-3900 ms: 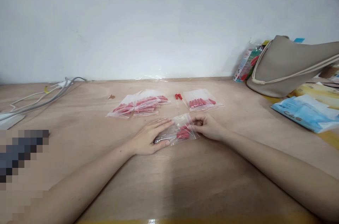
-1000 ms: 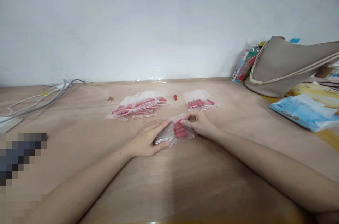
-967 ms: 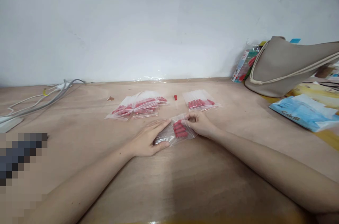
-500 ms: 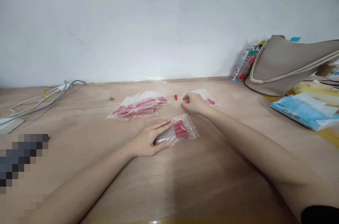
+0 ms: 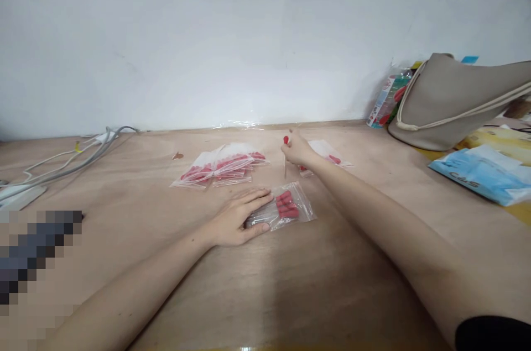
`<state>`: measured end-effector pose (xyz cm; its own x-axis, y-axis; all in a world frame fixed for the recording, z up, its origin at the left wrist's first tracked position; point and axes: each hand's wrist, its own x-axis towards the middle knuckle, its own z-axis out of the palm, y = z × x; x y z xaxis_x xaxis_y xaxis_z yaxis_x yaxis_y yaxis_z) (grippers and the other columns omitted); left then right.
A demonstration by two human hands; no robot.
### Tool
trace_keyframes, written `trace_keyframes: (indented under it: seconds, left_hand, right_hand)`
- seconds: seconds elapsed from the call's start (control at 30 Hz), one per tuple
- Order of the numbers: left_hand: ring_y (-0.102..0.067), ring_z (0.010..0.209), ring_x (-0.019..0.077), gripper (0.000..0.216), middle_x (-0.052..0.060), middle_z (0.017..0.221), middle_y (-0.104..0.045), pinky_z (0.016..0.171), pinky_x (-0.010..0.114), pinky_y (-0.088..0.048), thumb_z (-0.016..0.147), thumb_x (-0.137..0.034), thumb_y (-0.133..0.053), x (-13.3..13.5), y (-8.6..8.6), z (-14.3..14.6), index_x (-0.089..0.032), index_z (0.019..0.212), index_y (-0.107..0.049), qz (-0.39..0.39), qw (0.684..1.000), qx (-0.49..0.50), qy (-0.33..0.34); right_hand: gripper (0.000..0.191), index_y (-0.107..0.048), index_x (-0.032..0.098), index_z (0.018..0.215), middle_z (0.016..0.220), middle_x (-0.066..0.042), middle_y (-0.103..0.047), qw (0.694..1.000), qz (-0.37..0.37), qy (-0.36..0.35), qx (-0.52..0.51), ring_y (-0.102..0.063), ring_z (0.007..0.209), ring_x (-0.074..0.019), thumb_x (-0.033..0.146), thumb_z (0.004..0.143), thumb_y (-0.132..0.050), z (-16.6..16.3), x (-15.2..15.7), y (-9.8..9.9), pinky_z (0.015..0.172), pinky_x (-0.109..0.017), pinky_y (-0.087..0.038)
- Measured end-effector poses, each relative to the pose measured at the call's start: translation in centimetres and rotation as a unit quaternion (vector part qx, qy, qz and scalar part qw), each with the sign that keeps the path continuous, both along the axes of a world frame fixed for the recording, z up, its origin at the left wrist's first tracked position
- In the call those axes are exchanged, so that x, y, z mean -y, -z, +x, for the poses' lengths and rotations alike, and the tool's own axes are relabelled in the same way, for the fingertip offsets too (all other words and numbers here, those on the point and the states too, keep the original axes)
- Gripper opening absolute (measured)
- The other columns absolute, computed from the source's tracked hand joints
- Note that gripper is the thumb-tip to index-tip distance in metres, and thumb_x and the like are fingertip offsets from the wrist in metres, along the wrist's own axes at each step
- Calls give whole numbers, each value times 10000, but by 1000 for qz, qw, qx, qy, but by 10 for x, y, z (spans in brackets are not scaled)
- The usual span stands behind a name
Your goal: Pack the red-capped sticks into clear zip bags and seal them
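A clear plastic bag [image 5: 287, 207] lies on the brown wooden worktop [image 5: 207, 298], before and right of overlapping transparent plastic pouches [image 5: 223, 165].

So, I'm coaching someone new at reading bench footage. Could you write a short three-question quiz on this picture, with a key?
1. Which hand lies on the clear bag nearest the camera?
2. True or false: the blue packet lies nearer the camera than the grey bag.
3. What is the right hand holding? A) a white cable B) a red-topped stick C) a plastic bottle

Key: 1. The left hand; 2. True; 3. B
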<state>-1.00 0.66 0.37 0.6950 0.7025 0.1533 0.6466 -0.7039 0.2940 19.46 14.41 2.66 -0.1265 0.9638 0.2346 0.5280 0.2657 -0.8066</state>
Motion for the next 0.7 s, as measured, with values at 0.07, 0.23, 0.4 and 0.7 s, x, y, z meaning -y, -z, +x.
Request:
trace_keyframes:
  seconds: [0.07,0.23,0.4,0.7]
  left_hand:
    - [-346,1310,262,578,97,1425,-370,1078,469,-294,860,-438,-501,0,0,0,-226,1377,-355,6,1000,-3,5]
    - [-339,1309,274,585,91,1435,-350,1069,467,-302,867,-435,-490,-1,1,0,-242,1394,-325,6,1000,-14,9]
    - [-327,1317,271,594,87,1443,-338,1081,461,-287,874,-447,-479,0,2,-1,-249,1405,-302,10,1000,-16,9]
    - [-317,1323,274,600,79,1452,-326,1087,469,-278,870,-458,-482,0,2,0,-256,1405,-300,8,1000,-11,4]
  right_hand:
    - [649,-273,163,1315,627,31,-573,996,6,28,-88,-576,496,-157,204,715,-516,21,17,4,538,-291,-500]
    - [526,-304,209,1159,604,95,-484,962,-6,79,-260,-538,432,-108,284,700,-550,62,60,27,419,-233,-486]
    - [434,-306,242,969,682,94,-511,939,-39,84,-332,-584,486,-101,282,658,-606,62,79,40,466,-250,-533]
    - [328,-301,250,905,676,91,-537,909,-102,40,-402,-636,568,-103,279,713,-565,45,88,43,628,-287,-559]
